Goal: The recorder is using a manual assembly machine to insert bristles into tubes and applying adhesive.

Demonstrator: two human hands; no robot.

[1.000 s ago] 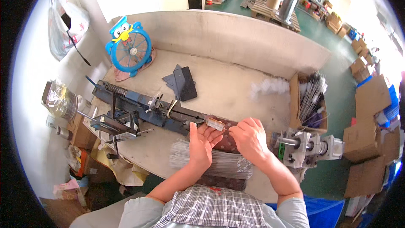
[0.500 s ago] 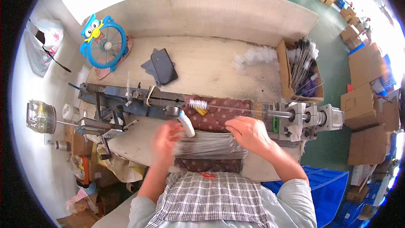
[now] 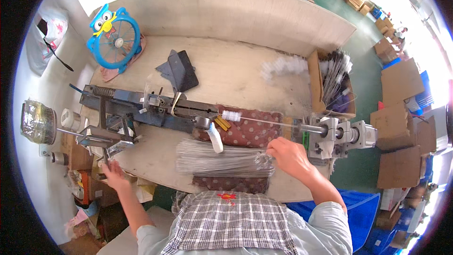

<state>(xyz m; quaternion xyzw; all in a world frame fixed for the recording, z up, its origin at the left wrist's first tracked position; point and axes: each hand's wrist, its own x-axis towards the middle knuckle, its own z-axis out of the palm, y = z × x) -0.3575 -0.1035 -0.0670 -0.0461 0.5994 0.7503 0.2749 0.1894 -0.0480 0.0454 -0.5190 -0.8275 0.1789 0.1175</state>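
My left hand (image 3: 116,175) is at the dark crank lever (image 3: 105,157) of the machine on the left, its fingers stretched out against it. Over the right end of a bundle of thin metal wires (image 3: 212,157), my right hand (image 3: 289,157) has its thumb and fingertips pinched together by the looped wire ends. Whatever lies between those fingertips is too small to make out. Behind the bundle, a white-bristled brush (image 3: 231,115) on a twisted wire stem stretches between the left clamp bed (image 3: 184,110) and the metal spindle (image 3: 312,129). A white-handled tool (image 3: 215,139) rests beside the bundle.
A dotted brown cloth (image 3: 257,130) lies under the wires. At the back right stands a cardboard box (image 3: 317,85) of wire brushes, near a pile of white brushes (image 3: 285,64). A blue fan (image 3: 118,42) and dark pads (image 3: 181,71) sit at the back left. Right of me is a blue crate (image 3: 351,212).
My left hand has swung left, from beside the white-handled tool to the crank lever. My right hand has shifted slightly right and stays pinched. The whole view has tilted a little.
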